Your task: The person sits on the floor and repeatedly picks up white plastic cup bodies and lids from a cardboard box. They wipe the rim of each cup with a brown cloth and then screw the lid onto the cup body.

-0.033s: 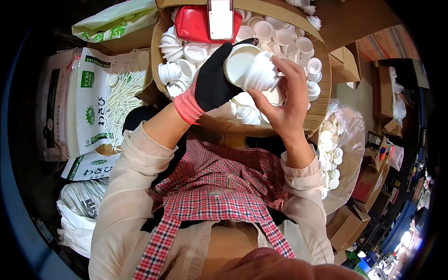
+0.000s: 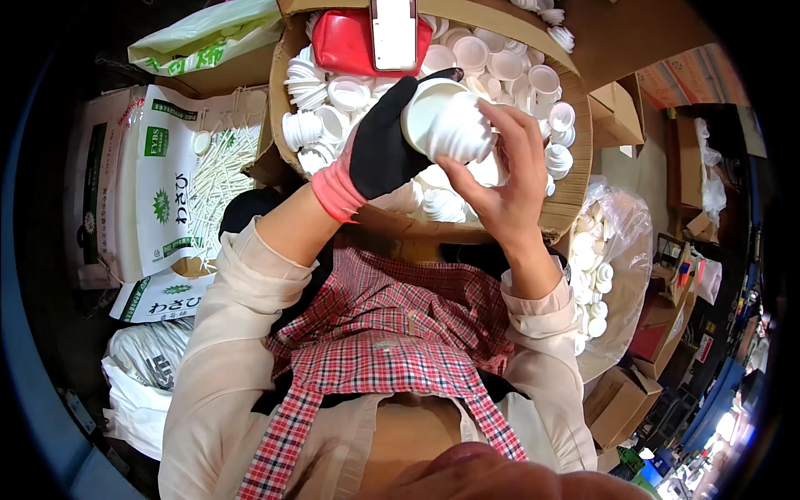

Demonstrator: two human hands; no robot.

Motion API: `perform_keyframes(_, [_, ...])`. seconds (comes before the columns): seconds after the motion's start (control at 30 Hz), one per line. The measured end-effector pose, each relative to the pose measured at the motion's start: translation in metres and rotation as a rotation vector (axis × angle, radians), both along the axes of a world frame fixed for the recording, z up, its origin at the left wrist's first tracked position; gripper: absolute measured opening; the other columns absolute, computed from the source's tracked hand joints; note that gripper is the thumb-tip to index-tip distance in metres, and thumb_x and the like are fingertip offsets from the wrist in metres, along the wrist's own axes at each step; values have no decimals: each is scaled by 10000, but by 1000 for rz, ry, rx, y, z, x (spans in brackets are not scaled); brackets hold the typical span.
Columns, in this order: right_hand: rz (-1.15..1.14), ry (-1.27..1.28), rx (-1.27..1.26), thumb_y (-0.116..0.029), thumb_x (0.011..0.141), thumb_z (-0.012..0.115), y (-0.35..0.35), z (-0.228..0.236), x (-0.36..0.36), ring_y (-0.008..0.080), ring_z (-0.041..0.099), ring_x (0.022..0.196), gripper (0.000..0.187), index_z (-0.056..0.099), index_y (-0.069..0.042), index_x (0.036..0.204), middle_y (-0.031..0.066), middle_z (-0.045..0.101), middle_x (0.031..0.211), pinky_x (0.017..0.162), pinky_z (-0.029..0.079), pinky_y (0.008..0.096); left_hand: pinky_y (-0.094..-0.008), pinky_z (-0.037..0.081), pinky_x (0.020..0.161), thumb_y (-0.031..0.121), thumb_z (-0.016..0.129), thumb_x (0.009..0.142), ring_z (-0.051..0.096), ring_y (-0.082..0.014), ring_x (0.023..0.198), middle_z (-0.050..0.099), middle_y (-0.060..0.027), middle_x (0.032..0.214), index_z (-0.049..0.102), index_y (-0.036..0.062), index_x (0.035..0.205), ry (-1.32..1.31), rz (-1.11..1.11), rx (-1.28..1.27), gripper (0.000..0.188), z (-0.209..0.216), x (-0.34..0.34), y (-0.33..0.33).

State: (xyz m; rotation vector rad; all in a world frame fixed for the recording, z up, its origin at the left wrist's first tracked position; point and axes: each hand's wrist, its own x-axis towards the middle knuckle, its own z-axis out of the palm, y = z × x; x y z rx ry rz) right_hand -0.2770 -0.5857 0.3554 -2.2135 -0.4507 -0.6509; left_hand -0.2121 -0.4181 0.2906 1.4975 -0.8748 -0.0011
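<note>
In a black glove with a pink cuff, my left hand (image 2: 387, 150) holds a round white plastic cap (image 2: 421, 108) whose wide open side faces me. The bare fingers of my right hand (image 2: 512, 162) close round a short stack of white ribbed caps (image 2: 462, 132). This stack overlaps the right part of the held cap's opening; whether the two touch inside is hidden. Both hands are above a large cardboard box (image 2: 577, 158) holding many loose and stacked white caps (image 2: 442, 206).
A red pouch (image 2: 337, 46) and a phone (image 2: 393, 37) lie at the box's far side. White sticks (image 2: 221, 183) fill a lined box on the left. A clear plastic bag (image 2: 629, 242) of white pieces stands at right, near cardboard boxes (image 2: 617, 404).
The ribbed stack in my right hand has shifted slightly and turned, covering more of the open cap. My left hand and its cap have barely moved.
</note>
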Motion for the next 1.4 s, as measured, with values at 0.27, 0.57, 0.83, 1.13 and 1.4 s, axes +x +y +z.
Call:
perform_keyframes(0.27, [-26, -79, -147, -146, 657, 844, 0, -6, 3, 267, 581, 968, 618, 583, -33, 1206, 144, 562, 1097, 815, 490, 344, -316, 418, 1019, -3, 610, 862, 513, -216, 1211, 481, -118, 1375, 383, 6, 1374, 504, -155, -316, 561, 4, -8, -7])
perform_keyframes(0.57, [-40, -61, -139, -143, 651, 843, 2, -6, 2, 272, 571, 961, 623, 581, -33, 1205, 143, 553, 1087, 804, 485, 345, -310, 408, 1027, 2, 562, 902, 503, -202, 1216, 474, -116, 1377, 363, 8, 1396, 93, -40, -177, 533, 6, -7, -5])
perform_keyframes(0.83, [-39, -8, -185, -145, 646, 833, 2, -7, 2, 298, 504, 999, 644, 557, -53, 1221, 137, 509, 1085, 820, 454, 372, -278, 455, 939, 147, 693, 857, 545, -133, 1088, 548, -53, 1248, 415, 31, 1386, 653, -134, -254, 609, 31, -15, -6])
perform_keyframes(1.13, [-282, 547, 905, -616, 958, 323, 1, -39, 28, 159, 562, 731, 762, 663, 63, 902, 87, 636, 773, 702, 428, 282, -297, 385, 1020, 105, 692, 836, 480, -155, 1205, 498, -75, 1338, 372, 29, 1417, 591, -109, -227, 667, 23, -33, -31])
perform_keyframes(1.4, [-128, 543, 722, -492, 963, 469, -18, -62, 34, 132, 573, 880, 538, 588, 24, 1056, 79, 615, 972, 792, 448, 258, -302, 397, 999, 97, 603, 899, 492, -181, 1177, 493, -126, 1319, 376, -14, 1395, 743, -37, -243, 557, -30, -26, -44])
